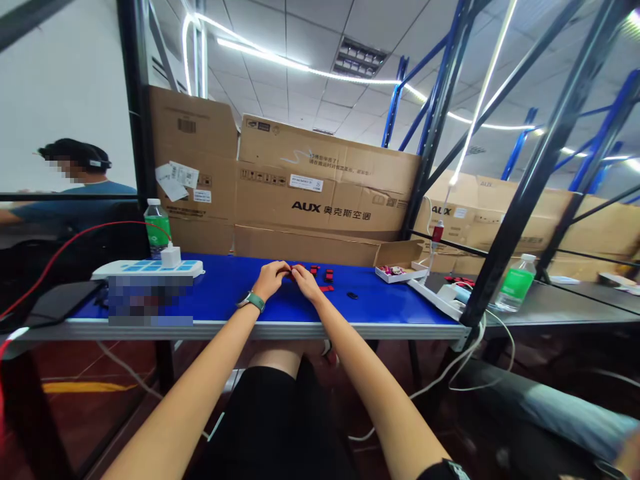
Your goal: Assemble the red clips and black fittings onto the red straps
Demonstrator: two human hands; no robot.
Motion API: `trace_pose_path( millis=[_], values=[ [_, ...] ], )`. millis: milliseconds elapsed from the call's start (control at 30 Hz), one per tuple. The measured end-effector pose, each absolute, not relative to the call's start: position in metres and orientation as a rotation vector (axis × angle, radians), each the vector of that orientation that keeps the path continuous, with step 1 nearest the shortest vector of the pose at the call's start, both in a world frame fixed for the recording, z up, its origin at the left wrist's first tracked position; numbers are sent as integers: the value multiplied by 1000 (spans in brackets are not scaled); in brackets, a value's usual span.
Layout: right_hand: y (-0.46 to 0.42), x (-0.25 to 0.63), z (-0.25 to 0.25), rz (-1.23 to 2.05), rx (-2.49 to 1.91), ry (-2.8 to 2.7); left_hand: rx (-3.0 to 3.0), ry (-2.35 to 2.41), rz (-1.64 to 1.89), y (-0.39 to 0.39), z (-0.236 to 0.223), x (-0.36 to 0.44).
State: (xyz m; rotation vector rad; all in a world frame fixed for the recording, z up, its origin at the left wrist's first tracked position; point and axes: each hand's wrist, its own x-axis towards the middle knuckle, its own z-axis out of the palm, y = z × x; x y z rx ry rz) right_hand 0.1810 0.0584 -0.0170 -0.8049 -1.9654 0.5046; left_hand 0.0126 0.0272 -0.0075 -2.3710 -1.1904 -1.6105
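Note:
My left hand [271,278] and my right hand [305,279] meet over the blue table top [225,300], fingertips pinched together on a small red part [290,271] that is too small to make out well. Both hands are closed around it. A green watch sits on my left wrist. Just beyond my right hand lie a few loose small red pieces [327,275] and one small black piece [353,295] on the blue surface.
A white power strip [150,268] with a plugged charger and a green-labelled bottle [157,228] stand at left. A small open cardboard box [397,267] with parts, another power strip [440,297] and a second bottle [515,283] are at right. Large cardboard cartons line the back. Another person sits far left.

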Motion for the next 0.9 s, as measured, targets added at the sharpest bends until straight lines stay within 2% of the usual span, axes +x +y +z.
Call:
trace_pose_path(
  millis=[267,467,900],
  values=[
    [71,184,-17,619,-806,-1800,-2396,-1195,-1560,28,-7,12],
    [69,186,-17,281,-1050,-1616,-2471,-1130,-1495,31,-9,14],
    [55,185,-9,2,-853,-2085,-2350,-1226,-1576,31,-8,11]
  ],
)
